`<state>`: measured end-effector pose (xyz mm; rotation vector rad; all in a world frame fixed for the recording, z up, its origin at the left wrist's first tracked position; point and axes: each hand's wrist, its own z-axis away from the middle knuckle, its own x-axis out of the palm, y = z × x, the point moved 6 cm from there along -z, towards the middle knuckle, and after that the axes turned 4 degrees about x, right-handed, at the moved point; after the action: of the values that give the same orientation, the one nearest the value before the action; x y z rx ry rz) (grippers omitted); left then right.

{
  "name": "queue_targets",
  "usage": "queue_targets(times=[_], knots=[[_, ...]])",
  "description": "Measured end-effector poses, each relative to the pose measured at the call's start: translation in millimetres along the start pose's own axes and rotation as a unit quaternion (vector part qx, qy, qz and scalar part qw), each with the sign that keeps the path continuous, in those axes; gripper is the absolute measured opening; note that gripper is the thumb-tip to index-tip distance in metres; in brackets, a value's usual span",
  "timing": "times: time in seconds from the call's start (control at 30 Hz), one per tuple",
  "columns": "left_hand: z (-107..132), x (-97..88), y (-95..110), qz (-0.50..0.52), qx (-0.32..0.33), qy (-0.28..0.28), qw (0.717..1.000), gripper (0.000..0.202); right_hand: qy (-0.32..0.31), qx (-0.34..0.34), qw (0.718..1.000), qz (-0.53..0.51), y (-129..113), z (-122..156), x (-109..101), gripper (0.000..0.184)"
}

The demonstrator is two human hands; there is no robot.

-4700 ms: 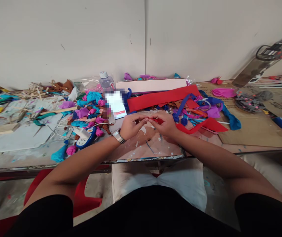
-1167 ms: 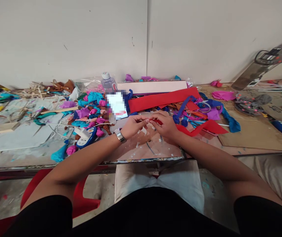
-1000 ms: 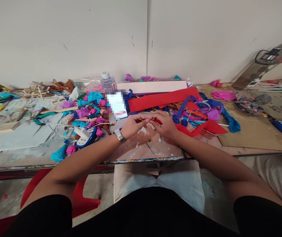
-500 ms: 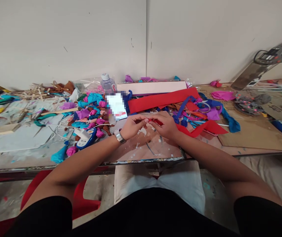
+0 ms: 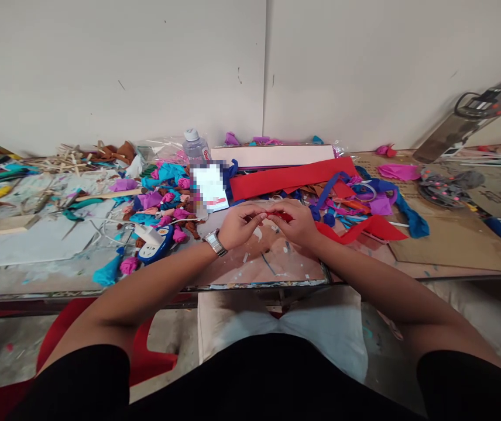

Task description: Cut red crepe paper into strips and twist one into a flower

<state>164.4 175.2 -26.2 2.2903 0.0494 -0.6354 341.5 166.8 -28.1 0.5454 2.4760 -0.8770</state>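
Note:
My left hand (image 5: 240,228), with a metal watch on its wrist, pinches the end of a red crepe paper strip (image 5: 364,230) over the front of the table. My right hand (image 5: 298,225) meets it fingertip to fingertip, closed on the same strip. A small bit of red shows between the fingers; its exact shape is hidden. From under my right hand the strip trails off to the right. Just behind my hands lie a phone with a lit screen (image 5: 212,188) and a wide folded band of red crepe paper (image 5: 292,178).
On the left are crumpled paper flowers (image 5: 163,199), a blue and white power strip (image 5: 156,248) and wooden sticks (image 5: 79,159). A clear bottle (image 5: 195,147) stands near the wall. To the right lie cardboard (image 5: 435,240), a dark bottle (image 5: 441,137) and a roll of tape (image 5: 367,192).
The view has shifted slightly. My fingers have turned a little around the red paper, and the fingertips of both hands remain together.

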Motion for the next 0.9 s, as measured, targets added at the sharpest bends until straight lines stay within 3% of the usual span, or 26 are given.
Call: queue_targets(times=[0.17, 0.3, 0.63, 0.9], knots=[[0.8, 0.0, 7.4, -0.027, 0.045, -0.005, 0.999, 0.032, 0.004, 0.004, 1.0, -0.019, 1.0, -0.5, -1.3, 0.021], [-1.3, 2.0, 2.9, 0.01, 0.018, -0.022, 1.0, 0.034, 0.007, -0.001, 1.0, -0.021, -0.7, -1.5, -2.5, 0.02], [0.2, 1.5, -11.5, 0.053, -0.036, 0.009, 0.998, 0.039, -0.009, -0.008, 1.0, -0.012, -4.6, -1.6, -3.2, 0.016], [-1.4, 1.6, -5.3, 0.039, -0.011, -0.006, 0.999, 0.036, -0.014, -0.01, 1.0, -0.011, -5.4, -2.0, -2.0, 0.024]])
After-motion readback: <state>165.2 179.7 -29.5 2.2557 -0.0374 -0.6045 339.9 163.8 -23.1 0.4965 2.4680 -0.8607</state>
